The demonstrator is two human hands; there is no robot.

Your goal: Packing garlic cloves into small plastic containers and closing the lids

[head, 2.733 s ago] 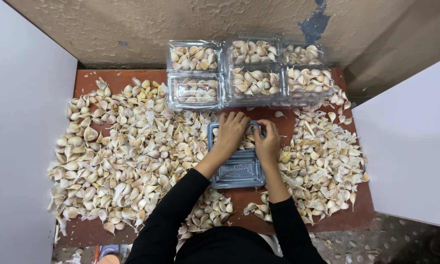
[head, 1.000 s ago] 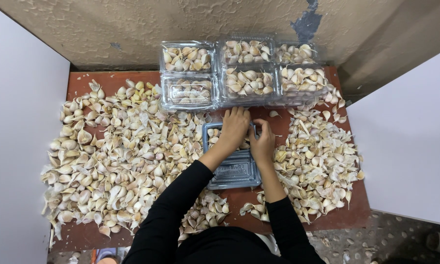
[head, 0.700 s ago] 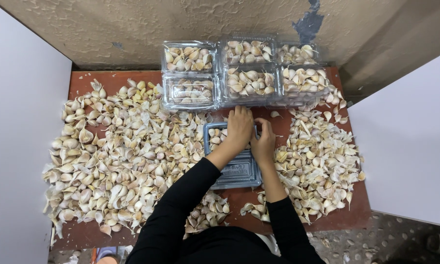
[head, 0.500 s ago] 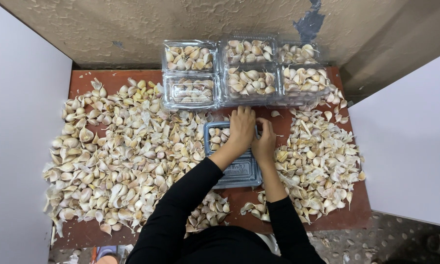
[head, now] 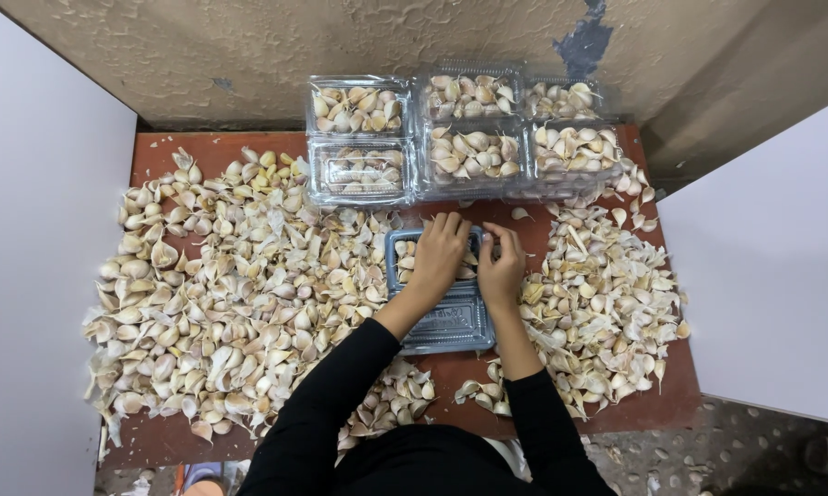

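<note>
A person in black sleeves is sitting at a reddish-brown table (head: 653,404) that is filling the middle of the frame, with both hands working over an open clear plastic clamshell box (head: 442,317) lying just below the frame's centre. The left hand (head: 440,257) is resting palm down inside the far half of the box, its fingers lying together and slightly curled over the pale garlic cloves (head: 405,262) already in there. The right hand (head: 501,266) is sitting at the box's right edge with its fingertips bent inward toward the left hand; whether they are pinching a clove cannot be told, since the hand itself is hiding them. The near half of the box, the lid, is lying flat and holding nothing.

Along the top of the table, touching the rough tan wall (head: 249,55), a cluster of filled clear plastic boxes (head: 460,138) is standing side by side, all loaded with cloves. At least one at the lower left of the cluster is looking closed.

Judging from this, packing is looking partly done: several boxes are standing full, the one under the hands is only partly loaded. Much is remaining, since a broad heap of loose cloves (head: 221,294) is covering the left half of the table and a smaller heap (head: 598,294) is spreading on the right.
</note>
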